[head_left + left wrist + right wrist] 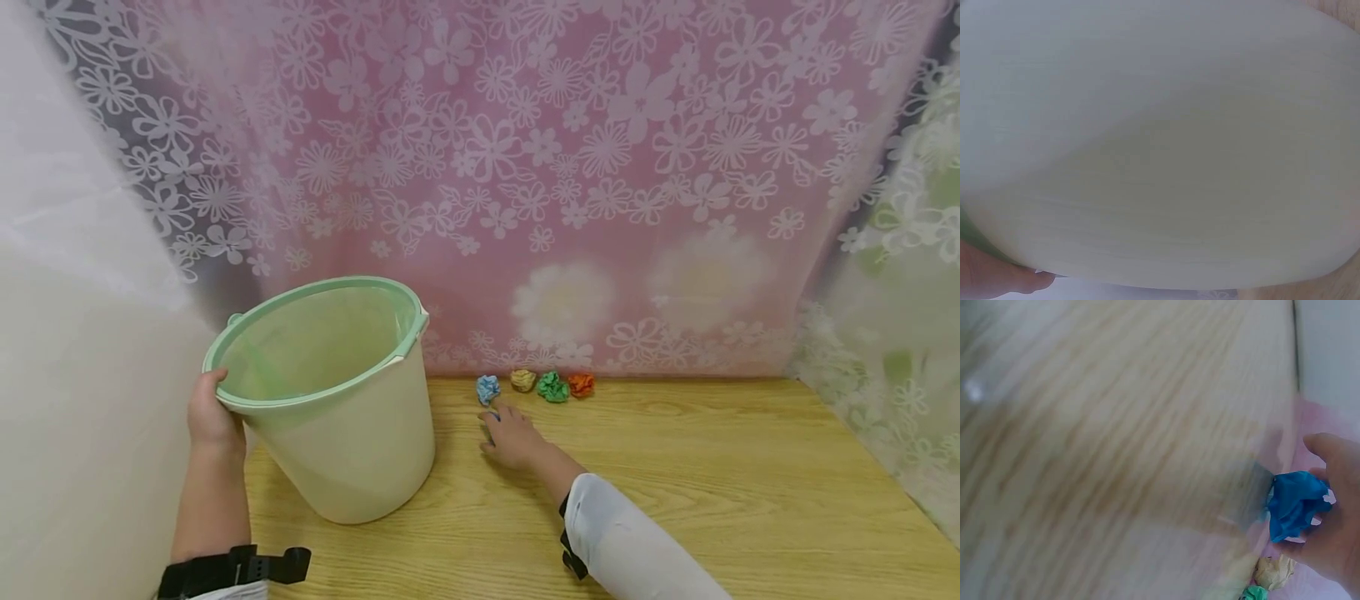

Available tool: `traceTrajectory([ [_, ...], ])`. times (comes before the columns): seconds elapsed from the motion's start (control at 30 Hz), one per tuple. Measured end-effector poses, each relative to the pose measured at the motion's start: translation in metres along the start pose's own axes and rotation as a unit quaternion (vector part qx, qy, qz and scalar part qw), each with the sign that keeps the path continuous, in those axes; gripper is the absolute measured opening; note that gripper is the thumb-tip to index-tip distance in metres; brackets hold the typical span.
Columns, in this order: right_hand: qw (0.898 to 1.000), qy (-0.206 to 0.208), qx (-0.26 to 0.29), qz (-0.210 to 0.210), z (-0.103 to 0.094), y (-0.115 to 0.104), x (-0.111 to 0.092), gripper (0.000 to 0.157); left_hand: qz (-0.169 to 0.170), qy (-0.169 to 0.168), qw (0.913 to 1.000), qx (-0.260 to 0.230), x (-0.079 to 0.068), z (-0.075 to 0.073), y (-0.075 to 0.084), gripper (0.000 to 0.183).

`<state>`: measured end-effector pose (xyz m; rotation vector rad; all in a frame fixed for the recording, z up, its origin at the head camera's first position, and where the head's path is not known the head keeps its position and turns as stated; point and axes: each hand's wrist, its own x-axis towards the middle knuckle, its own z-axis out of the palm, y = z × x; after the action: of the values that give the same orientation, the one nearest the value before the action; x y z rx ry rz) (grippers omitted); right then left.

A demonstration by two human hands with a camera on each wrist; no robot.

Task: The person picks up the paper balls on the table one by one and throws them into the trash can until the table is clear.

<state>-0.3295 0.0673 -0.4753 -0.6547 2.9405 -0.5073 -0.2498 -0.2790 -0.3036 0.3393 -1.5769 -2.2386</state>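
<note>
My left hand (pixel 213 412) grips the rim of a cream bucket (pixel 352 458) with a pale green rim, its fingers partly hidden. The bucket leans toward that hand on the wooden table. Its side fills the left wrist view, where part of my left hand (pixel 997 275) shows at the lower corner. My right hand (pixel 513 437) is low over the table with fingers spread around a dark blue crumpled paper ball (pixel 1297 506); a gap shows between thumb and ball. Just behind it is a light blue paper ball (pixel 487 389).
A yellow-beige paper ball (pixel 522 380), a green one (pixel 552 387) and an orange one (pixel 581 384) lie in a row at the table's back edge. Behind them hangs a pink flowered curtain (pixel 525 208). The wooden table (pixel 712 483) extends to the right.
</note>
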Motion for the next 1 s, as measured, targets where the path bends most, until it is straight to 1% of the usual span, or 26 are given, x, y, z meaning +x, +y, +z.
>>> traceTrajectory([
  [0.17,1.000,0.001,-0.026,-0.003,0.005,0.004,-0.001,0.050,0.004,-0.005,1.0000,0.006,0.000,0.001,0.000,0.054],
  [0.33,0.999,0.007,-0.046,-0.003,0.007,0.007,-0.005,0.042,0.007,-0.010,0.9999,0.007,0.001,0.002,0.000,0.055],
  [0.47,0.998,0.007,-0.062,-0.003,0.006,0.007,-0.006,0.029,0.009,-0.014,0.9999,0.004,0.001,0.002,0.000,0.055],
  [0.6,0.997,0.008,-0.080,-0.015,0.006,0.007,-0.009,0.018,0.010,-0.016,0.9998,0.001,0.002,0.002,0.000,0.055],
  [0.73,0.996,0.008,-0.089,-0.020,0.005,0.008,-0.011,0.020,0.010,-0.011,0.9999,-0.004,0.003,0.002,-0.001,0.054],
  [0.8,0.996,0.002,-0.091,-0.017,0.003,0.008,-0.012,0.024,0.009,-0.008,0.9999,-0.004,0.003,0.001,-0.001,0.054],
  [0.87,0.996,-0.006,-0.088,-0.013,0.001,0.008,-0.012,0.025,0.009,-0.008,0.9999,-0.004,0.003,0.001,-0.001,0.054],
  [1.0,0.997,-0.020,-0.080,-0.013,-0.005,0.008,-0.010,0.016,0.008,-0.005,0.9999,-0.011,0.003,0.001,-0.002,0.054],
])
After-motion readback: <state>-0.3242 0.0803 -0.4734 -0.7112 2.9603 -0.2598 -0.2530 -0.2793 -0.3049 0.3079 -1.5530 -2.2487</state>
